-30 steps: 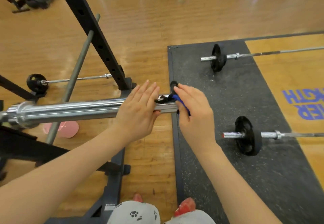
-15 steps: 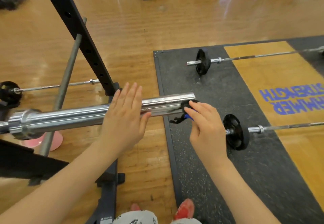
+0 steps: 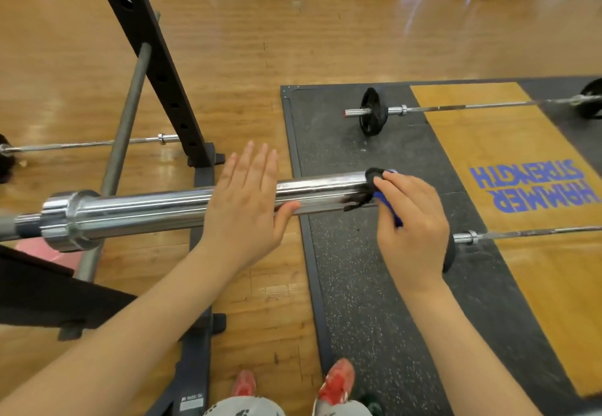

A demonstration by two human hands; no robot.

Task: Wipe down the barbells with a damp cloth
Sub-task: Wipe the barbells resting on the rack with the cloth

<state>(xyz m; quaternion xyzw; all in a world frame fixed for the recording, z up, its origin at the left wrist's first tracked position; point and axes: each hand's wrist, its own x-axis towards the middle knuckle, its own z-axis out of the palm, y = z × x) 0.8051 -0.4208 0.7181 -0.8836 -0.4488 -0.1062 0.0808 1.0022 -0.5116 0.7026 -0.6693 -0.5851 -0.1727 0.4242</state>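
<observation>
Chrome barbell sleeve [image 3: 169, 210] lay left–right across the rack; left hand [image 3: 244, 210] rested flat on it, fingers straight; right hand [image 3: 412, 223], nearer its free end, pinched a black-and-blue collar clip [image 3: 374, 187] there

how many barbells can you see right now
4. One on the rack under both hands; one on the wood floor at left; two on the mat, far and near. More may lie outside the view.

1 head-worn wide-angle view looks forward and steeply down, close over the chrome barbell sleeve [image 3: 156, 210], with the wooden floor [image 3: 325, 41] stretching beyond.
</observation>
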